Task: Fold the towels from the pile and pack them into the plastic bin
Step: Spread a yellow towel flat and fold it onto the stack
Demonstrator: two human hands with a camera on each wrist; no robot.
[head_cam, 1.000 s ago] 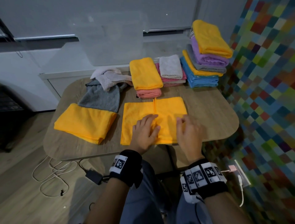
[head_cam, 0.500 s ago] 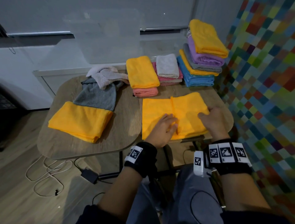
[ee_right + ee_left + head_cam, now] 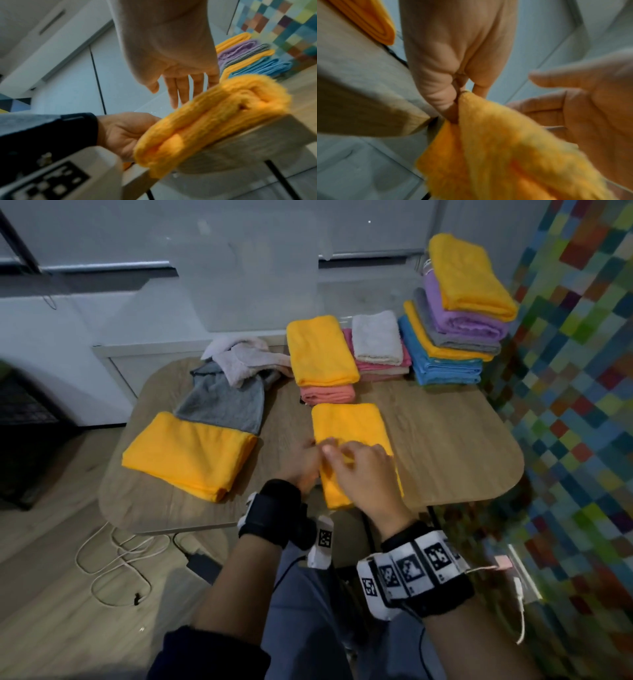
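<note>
A yellow towel (image 3: 352, 436) lies folded into a narrow strip on the wooden table (image 3: 445, 446), its near end over the front edge. My left hand (image 3: 310, 455) pinches the towel's left edge; the left wrist view shows its curled fingers (image 3: 447, 97) on the yellow towel (image 3: 496, 148). My right hand (image 3: 342, 453) hovers over the towel, fingers (image 3: 181, 92) straight, holding nothing, just above the yellow towel (image 3: 214, 115). A clear plastic bin (image 3: 246, 285) stands behind the table.
Another folded yellow towel (image 3: 188, 453) lies at the left, with a grey towel (image 3: 222, 402) and a crumpled pale pile (image 3: 246, 357) behind it. Folded stacks (image 3: 322, 350) (image 3: 459, 313) line the back edge. Cables (image 3: 113, 559) trail on the floor.
The yellow towel went from a wide sheet to a narrow strip: its right half now lies over the left. My right hand moved left with it, and both hands meet at the left edge.
</note>
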